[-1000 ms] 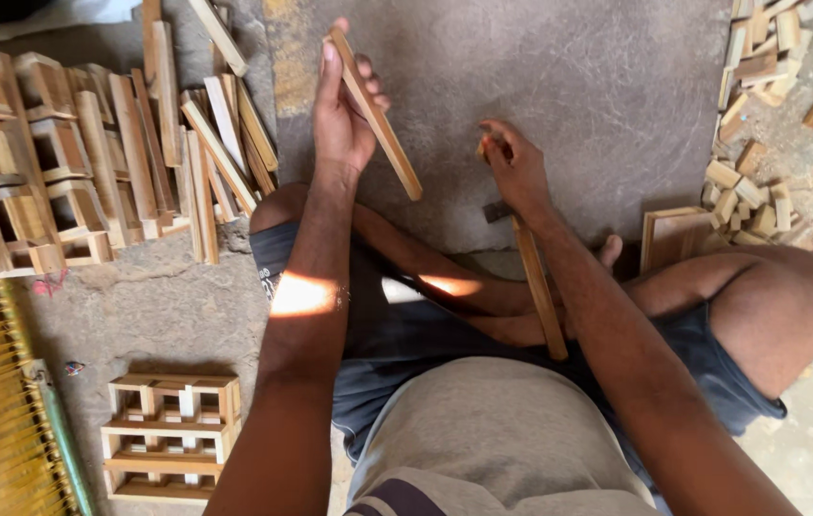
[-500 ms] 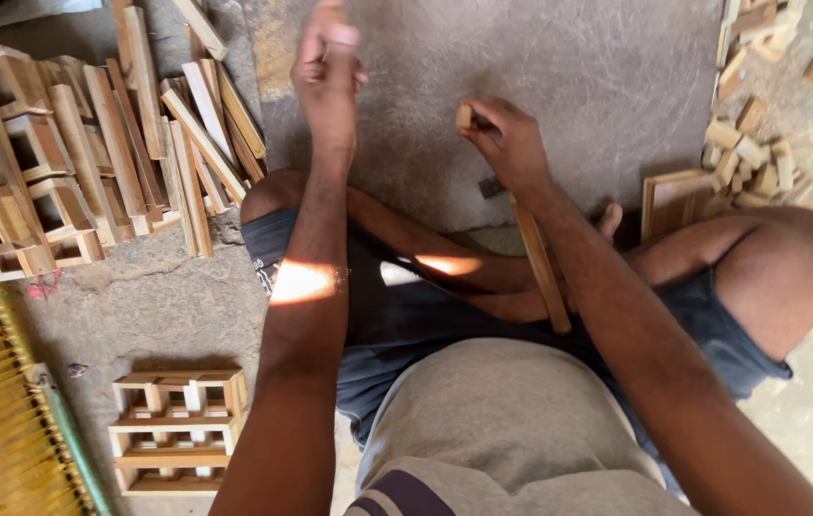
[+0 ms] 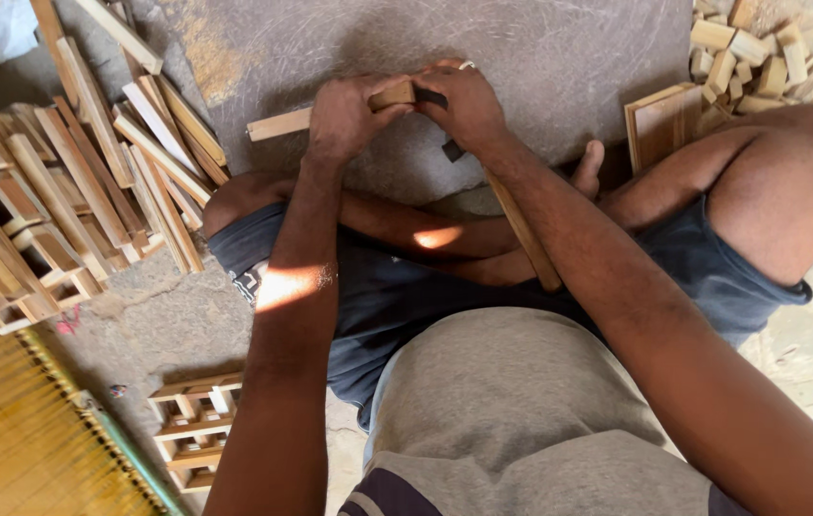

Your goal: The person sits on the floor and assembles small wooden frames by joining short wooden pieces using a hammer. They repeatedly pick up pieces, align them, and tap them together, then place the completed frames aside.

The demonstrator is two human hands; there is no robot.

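My left hand grips a pale wooden slat that lies level over the grey stone slab, its free end pointing left. My right hand meets it from the right, fingers pinched on a small wooden block pressed against the slat's end. Both hands touch above my crossed legs. A long wooden handle with a dark head runs under my right wrist and rests on my leg; whether the hand grips it is hidden.
Loose slats are heaped to the left beside stacked wooden frames. A small lattice frame and a yellow slatted mat lie at lower left. Cut blocks and a shallow wooden tray sit at upper right.
My left hand swung the slat from upright to level and lowered it. My right hand moved up and left with the block, so both hands now meet.
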